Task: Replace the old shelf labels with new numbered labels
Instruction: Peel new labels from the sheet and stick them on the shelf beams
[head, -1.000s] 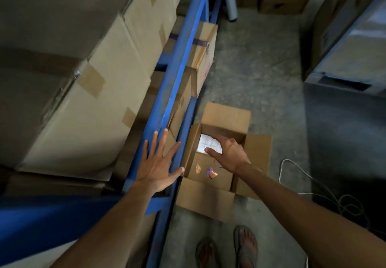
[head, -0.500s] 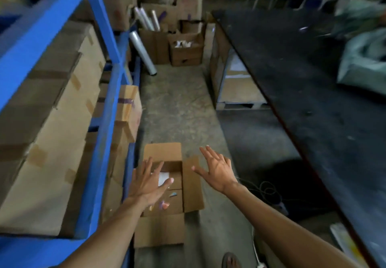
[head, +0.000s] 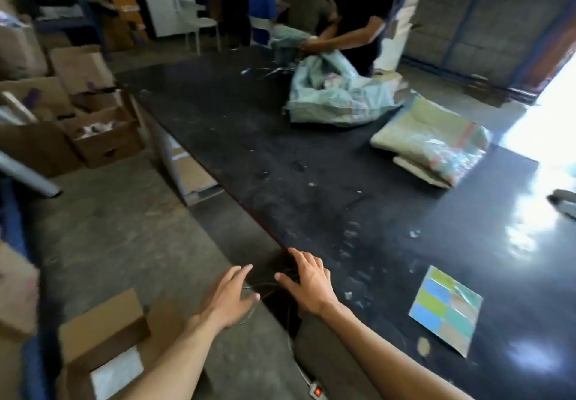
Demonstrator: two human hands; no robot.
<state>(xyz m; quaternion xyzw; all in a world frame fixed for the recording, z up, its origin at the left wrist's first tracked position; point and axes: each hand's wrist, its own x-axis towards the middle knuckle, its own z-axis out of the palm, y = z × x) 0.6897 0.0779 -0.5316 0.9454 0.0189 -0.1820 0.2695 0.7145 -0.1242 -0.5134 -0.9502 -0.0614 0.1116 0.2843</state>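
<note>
1. Head view is showing both hands empty: the left hand (head: 229,301) and the right hand (head: 308,284) are hovering with each grip wide, fingers spread, at the near edge of the black counter (head: 280,166).
2. The coloured sheet (head: 445,307), possibly the new labels, is lying flat on the counter, right of the right hand and apart from it.
3. An open box (head: 103,331) is sitting on the floor at lower left with white paper (head: 117,374) inside.
4. Risk: loose cable (head: 258,289) is running beneath the hands toward a power strip (head: 314,392); a foot or finger could be snagging it.
5. Risk: the sheet looks creased; careless lifting could be tearing labels.
6. Legible writing: none; motion blur is obscuring all print.
</note>
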